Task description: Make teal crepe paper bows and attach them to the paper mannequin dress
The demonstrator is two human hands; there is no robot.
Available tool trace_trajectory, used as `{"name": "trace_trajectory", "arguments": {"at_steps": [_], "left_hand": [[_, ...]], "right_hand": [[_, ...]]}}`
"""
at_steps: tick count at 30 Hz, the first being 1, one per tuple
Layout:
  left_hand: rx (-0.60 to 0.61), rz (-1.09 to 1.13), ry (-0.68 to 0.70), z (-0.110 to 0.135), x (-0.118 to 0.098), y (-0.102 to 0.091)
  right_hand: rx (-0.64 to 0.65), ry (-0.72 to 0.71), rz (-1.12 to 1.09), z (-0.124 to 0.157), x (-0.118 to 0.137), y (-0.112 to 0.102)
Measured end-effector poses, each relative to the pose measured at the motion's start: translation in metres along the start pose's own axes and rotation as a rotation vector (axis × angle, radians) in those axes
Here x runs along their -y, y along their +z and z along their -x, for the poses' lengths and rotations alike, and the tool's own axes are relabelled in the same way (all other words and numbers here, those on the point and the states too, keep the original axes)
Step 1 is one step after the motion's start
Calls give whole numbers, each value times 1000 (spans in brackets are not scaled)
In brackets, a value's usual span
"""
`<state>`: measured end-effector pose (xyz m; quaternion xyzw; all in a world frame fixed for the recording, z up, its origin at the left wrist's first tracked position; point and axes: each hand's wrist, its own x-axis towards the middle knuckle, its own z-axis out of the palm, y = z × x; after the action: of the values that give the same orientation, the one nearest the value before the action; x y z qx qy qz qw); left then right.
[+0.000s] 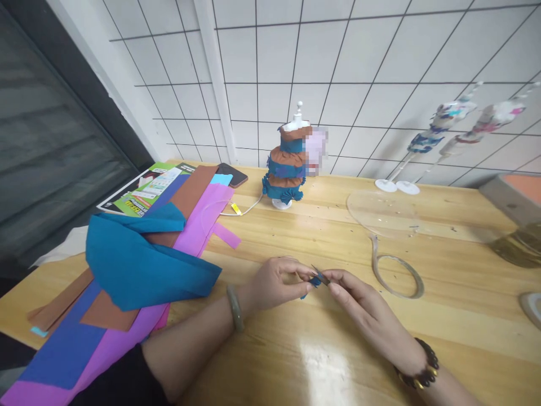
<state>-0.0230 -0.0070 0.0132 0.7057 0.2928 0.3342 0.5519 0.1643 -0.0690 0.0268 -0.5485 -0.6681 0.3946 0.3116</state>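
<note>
My left hand [273,285], with a pale green bangle at the wrist, pinches a small piece of blue crepe paper [315,281] between thumb and fingertips. Thumb and forefinger of my right hand [366,304] are closed on a small dark metal tool with a pointed tip [322,276]; whether it is tweezers or a blade I cannot tell. Its tip lies against the blue paper, and both hands meet just above the wooden table [262,349]. Beyond them stands a small white mannequin [282,158] dressed in tiers of brown and blue ruffled paper.
Folded teal crepe paper [139,265] lies over purple, brown and blue sheets at left. A phone [232,175] rests behind them. At right are a clear disc [380,214], a roll of tape [399,276], a grey box [507,203] and two more decorated mannequins [426,141].
</note>
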Motion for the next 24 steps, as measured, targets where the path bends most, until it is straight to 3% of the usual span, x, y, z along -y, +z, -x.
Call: {"name": "trace_trajectory", "arguments": {"at_steps": [24], "left_hand": [[26, -117, 33, 0, -1, 0]], "right_hand": [[-40, -93, 177, 1, -1, -2]]}}
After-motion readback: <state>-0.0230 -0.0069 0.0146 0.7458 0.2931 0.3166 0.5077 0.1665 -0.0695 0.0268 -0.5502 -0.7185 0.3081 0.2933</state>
